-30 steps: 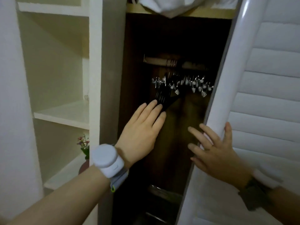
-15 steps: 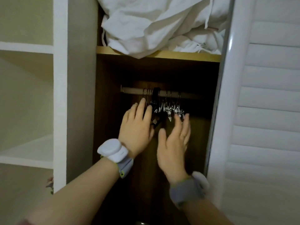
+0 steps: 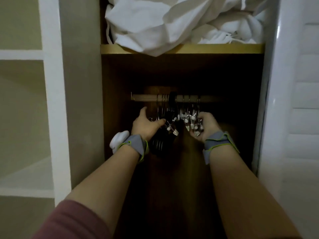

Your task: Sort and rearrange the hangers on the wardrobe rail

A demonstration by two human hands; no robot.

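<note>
Maroon sleeve [image 3: 72,221] nearest, on the left arm. Left hand [image 3: 145,125], grey-banded wrist: fingers curled round the black hangers [image 3: 161,144], which hang from the rail and drop below that hand. Right hand [image 3: 206,125]: gripping a bunch of metal clip hangers [image 3: 191,121], just left of its palm. Rail [image 3: 146,97] behind both hands. White bedding [image 3: 172,23] on the wooden shelf [image 3: 215,48] above.
</note>
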